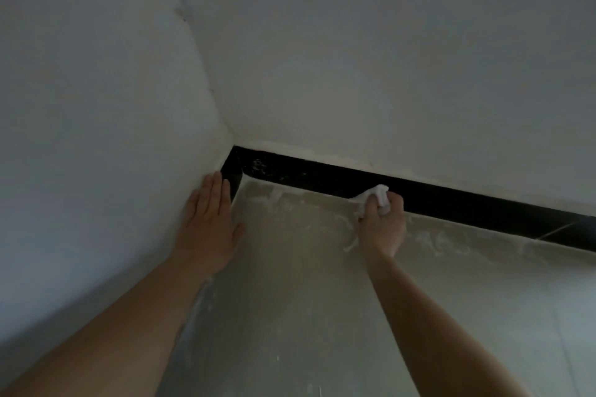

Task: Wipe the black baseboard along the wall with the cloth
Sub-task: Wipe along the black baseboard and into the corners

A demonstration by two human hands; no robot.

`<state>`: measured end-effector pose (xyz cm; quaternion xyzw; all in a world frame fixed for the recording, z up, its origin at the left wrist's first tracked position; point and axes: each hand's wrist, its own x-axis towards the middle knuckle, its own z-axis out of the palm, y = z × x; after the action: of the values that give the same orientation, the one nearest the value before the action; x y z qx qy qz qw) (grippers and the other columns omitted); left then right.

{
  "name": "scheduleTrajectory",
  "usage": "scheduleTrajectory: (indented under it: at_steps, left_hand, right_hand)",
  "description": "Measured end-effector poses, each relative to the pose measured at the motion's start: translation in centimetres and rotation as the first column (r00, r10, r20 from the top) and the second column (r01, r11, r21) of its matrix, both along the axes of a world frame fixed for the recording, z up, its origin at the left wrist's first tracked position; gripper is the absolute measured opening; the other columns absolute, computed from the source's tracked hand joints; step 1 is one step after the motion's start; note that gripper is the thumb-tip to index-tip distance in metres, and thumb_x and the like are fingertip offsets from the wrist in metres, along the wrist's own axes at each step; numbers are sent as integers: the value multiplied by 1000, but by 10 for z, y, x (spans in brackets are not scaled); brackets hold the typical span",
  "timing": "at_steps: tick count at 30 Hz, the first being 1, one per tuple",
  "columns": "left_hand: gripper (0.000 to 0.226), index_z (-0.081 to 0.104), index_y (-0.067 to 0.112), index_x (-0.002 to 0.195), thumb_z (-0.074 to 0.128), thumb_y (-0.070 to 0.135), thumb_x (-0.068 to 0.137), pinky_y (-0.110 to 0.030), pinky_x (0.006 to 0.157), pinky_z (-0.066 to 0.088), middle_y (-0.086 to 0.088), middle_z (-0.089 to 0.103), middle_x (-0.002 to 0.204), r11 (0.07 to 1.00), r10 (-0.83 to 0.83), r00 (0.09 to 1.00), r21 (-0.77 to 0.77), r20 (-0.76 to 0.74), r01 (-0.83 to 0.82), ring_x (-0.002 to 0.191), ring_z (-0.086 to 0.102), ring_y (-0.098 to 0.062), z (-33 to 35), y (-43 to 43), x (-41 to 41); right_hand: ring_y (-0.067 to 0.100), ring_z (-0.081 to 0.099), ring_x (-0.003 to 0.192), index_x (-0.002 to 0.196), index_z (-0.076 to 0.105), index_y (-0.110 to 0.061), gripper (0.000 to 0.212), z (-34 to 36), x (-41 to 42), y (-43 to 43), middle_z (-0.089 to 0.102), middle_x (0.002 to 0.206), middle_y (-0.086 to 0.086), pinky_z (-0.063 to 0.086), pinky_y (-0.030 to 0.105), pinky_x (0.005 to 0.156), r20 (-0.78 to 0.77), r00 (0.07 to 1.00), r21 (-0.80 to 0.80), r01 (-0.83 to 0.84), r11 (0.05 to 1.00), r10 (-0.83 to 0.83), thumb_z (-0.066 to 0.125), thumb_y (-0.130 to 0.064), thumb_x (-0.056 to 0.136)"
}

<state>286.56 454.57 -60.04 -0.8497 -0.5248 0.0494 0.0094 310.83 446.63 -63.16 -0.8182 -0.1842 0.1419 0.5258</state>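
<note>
Head view: the black baseboard (451,200) runs from the room corner rightward along the foot of the back wall (387,58). The right hand (383,222) holds a crumpled white cloth (379,195) against the baseboard's lower edge, its grip clenched round it. The left hand (209,219) lies flat on the side wall (80,106), grip released, fingertips just beside the baseboard's corner end. White smears (259,166) mark the baseboard near the corner; pale dust streaks the floor (306,284) below. Right of the cloth, the baseboard continues unobstructed.
</note>
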Motion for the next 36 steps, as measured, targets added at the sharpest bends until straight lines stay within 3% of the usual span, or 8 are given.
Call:
scheduleTrajectory:
  at_steps: [4, 13, 17, 21, 26, 30, 33, 36]
  left_hand:
    - [77, -15, -2, 148, 11, 50, 98, -35, 114, -16, -20, -22, 155, 999, 23, 998, -22, -52, -24, 145, -19, -30, 3, -2, -3]
    - [79, -20, 0, 147, 25, 46, 101, -32, 110, -21, -16, -30, 153, 996, 31, 999, -81, -8, -31, 143, -26, -26, 3, -1, -4]
    - [80, -23, 1, 145, 24, 47, 101, -31, 110, -22, -16, -32, 152, 997, 18, 1000, -71, 1, -18, 142, -28, -25, 2, 0, -9]
    - [77, -31, 5, 137, 20, 49, 100, -30, 109, -25, -14, -35, 150, 998, 24, 1000, -59, 4, -24, 141, -30, -23, 1, 0, -9]
    - [75, -31, 4, 136, 5, 54, 93, -28, 100, -34, -15, -33, 150, 1000, 20, 999, -17, 44, -19, 139, -31, -23, -5, -1, -8]
    - [75, -28, 5, 136, 17, 52, 99, -29, 108, -28, -14, -28, 153, 1000, 12, 995, -13, 94, -11, 141, -28, -23, -4, -2, -6]
    - [74, -32, 7, 135, 11, 54, 97, -26, 104, -32, -11, -35, 150, 999, 14, 995, -37, 102, -10, 137, -33, -18, -2, 0, -7]
    - [75, -32, 6, 135, 8, 57, 96, -26, 102, -33, -11, -35, 150, 999, 10, 997, -41, 82, -6, 137, -34, -17, -3, 1, -8]
  right_hand:
    - [23, 48, 70, 102, 53, -9, 12, 2, -9, 10, 53, 78, 5, 29, 28, 60, -3, 999, -27, -32, 999, 32, 50, -19, 96]
    - [25, 52, 75, 106, 54, -7, 13, -11, -48, 40, 54, 82, 5, 23, 26, 58, -65, 997, -1, -42, 999, 42, 50, -15, 97]
    - [18, 54, 75, 105, 59, -12, 12, -12, -62, 49, 56, 81, 1, 32, 23, 60, -121, 970, 66, -205, 977, 211, 56, -16, 94]
    - [8, 53, 63, 93, 59, -14, 5, -11, -68, 47, 57, 72, -4, 38, 6, 48, -197, 956, 132, -194, 972, 218, 60, -11, 90]
    - [25, 61, 75, 106, 60, -7, 19, -28, -46, 41, 63, 90, 14, 48, 26, 57, -562, 810, 115, 279, 953, -169, 51, -13, 90]
    - [24, 60, 91, 108, 54, -5, 19, -19, -46, 65, 64, 108, 11, 47, 33, 69, -524, 832, 47, 244, 969, -184, 47, -16, 94]
    - [26, 60, 92, 109, 52, -2, 18, -17, -65, 83, 61, 101, 14, 47, 25, 65, -503, 855, 36, 170, 985, -129, 46, -13, 95]
    - [28, 64, 81, 101, 58, -3, 16, -24, -84, 87, 65, 91, 13, 58, 39, 70, -471, 880, 122, -5, 993, 62, 51, -15, 93]
